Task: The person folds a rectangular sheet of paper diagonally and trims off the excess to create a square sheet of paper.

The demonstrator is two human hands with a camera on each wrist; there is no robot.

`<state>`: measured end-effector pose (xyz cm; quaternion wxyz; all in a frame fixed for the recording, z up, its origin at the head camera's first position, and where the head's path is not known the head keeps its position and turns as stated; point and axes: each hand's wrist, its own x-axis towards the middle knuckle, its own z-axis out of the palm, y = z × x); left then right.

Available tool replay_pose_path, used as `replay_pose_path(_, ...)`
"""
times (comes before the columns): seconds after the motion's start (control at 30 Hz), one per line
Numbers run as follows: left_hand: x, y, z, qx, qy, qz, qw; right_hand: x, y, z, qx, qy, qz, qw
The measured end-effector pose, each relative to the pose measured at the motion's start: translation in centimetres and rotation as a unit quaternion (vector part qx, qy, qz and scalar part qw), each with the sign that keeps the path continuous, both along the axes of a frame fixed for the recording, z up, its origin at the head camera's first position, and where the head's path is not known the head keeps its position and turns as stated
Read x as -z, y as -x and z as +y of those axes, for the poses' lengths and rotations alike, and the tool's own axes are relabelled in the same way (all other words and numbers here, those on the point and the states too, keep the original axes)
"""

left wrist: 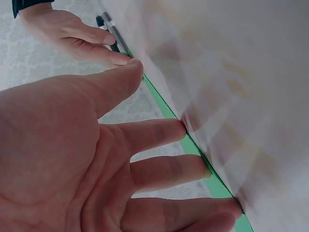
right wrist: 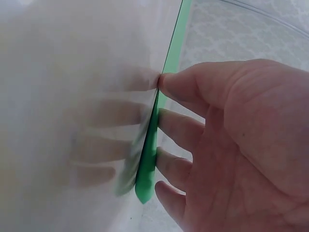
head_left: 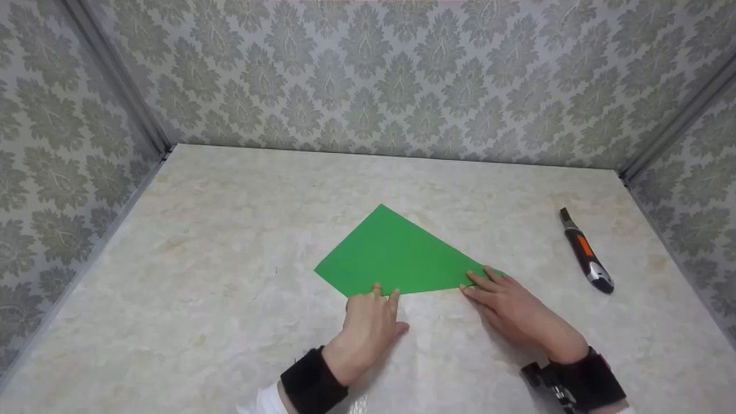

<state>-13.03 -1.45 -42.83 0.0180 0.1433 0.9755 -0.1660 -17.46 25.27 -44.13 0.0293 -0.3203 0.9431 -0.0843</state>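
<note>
A green sheet of paper (head_left: 391, 253), kite-shaped and apparently folded, lies on the table with its narrow end to the right. Along its near left edge, my left hand (head_left: 371, 322) presses down with the fingertips, thumb off to the side. My right hand (head_left: 512, 305) rests its fingertips on the narrow right end. In the left wrist view, extended fingers (left wrist: 159, 174) touch the thin green edge. The right wrist view shows the paper's end (right wrist: 147, 169) bulging slightly up from the tabletop beside the right fingers (right wrist: 178, 128), which press on it.
A utility knife (head_left: 586, 253) with a black, orange and silver handle lies right of the paper. The pale marbled table (head_left: 201, 230) is bordered by patterned wall panels (head_left: 368, 75) at the back and both sides. Both wrists wear black bands (head_left: 315, 379).
</note>
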Motion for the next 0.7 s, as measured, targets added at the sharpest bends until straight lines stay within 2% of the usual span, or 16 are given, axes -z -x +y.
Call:
replay_pose_path(0.27, 0.0, 0.0, 0.1, 0.002, 0.003, -0.001, 1.0, -0.1, -0.1, 2.0, 0.029, -0.013, 0.004, 0.999)
replay_pose_path(0.47, 0.0, 0.0, 0.1, 0.001, 0.005, -0.004, 1.0, 0.1, -0.1, 3.7, 0.061, -0.004, -0.012, 0.998)
replay_pose_path(0.7, 0.1, 0.0, 0.1, -0.002, 0.005, -0.006, 1.0, 0.2, -0.1, 4.4, 0.075, 0.007, -0.017, 0.997)
